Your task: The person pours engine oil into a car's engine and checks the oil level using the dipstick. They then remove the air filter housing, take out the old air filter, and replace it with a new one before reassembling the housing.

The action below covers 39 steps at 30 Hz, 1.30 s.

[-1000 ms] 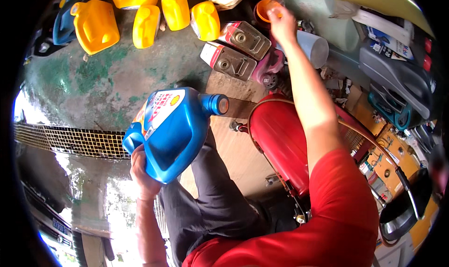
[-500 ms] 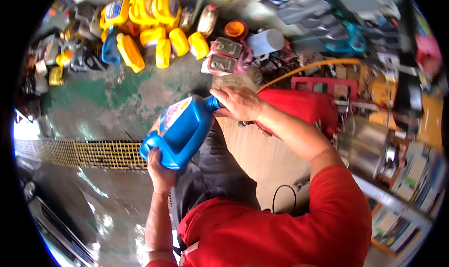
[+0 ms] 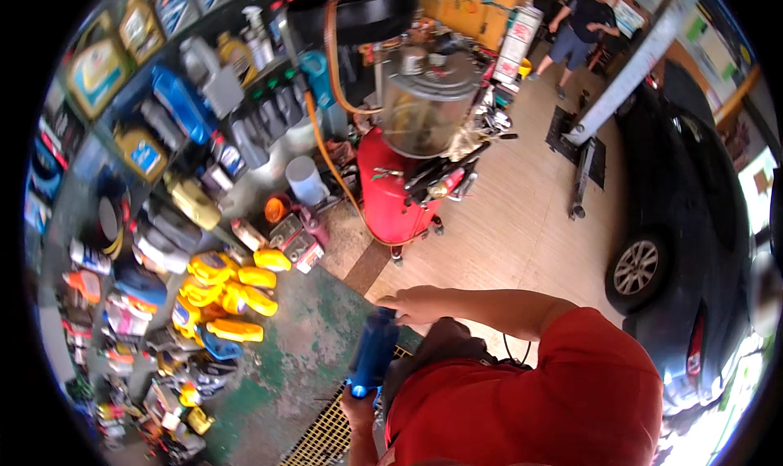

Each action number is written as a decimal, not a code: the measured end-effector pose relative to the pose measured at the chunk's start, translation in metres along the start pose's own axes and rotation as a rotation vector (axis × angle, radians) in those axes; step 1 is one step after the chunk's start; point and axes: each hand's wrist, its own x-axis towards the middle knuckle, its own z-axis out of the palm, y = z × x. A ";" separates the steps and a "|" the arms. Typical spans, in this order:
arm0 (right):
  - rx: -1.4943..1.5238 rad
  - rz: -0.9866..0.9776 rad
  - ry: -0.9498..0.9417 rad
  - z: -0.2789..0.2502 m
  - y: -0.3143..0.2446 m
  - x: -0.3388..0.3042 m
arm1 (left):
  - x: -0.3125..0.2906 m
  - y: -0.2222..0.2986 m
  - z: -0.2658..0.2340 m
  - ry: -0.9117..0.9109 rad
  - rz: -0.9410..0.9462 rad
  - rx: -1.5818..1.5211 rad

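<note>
In front of my body I hold a blue plastic jug [image 3: 373,353], its neck end away from me and its base toward me. My left hand [image 3: 360,410] is closed on the base end, its fingers partly hidden. At the other end my right hand [image 3: 418,304] has its fingers wrapped about the neck; whether the cap is on is hidden by that hand. Motion blurs the jug a little.
Ahead stands a red wheeled oil drainer [image 3: 391,181] with a clear chamber [image 3: 424,111] and an orange hose [image 3: 322,140]. Yellow jugs [image 3: 236,296] crowd the floor at left, below bottle shelves. A dark car [image 3: 685,213], a lift post [image 3: 628,70] and a person [image 3: 583,30] are at right.
My view has swung up and round to the right, bringing the shelves, car and other person into sight. The jug appears narrower and more upright; both hands are still on it.
</note>
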 end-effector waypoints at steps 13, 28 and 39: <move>0.208 0.460 0.503 0.011 0.190 -0.336 | -0.012 0.158 0.253 -0.589 0.321 0.142; 0.289 0.832 0.883 -0.122 0.393 -0.530 | 0.002 0.388 0.558 -0.950 0.367 -0.085; 0.383 0.917 0.991 -0.293 0.551 -0.544 | 0.117 0.517 0.717 -0.982 0.373 -0.020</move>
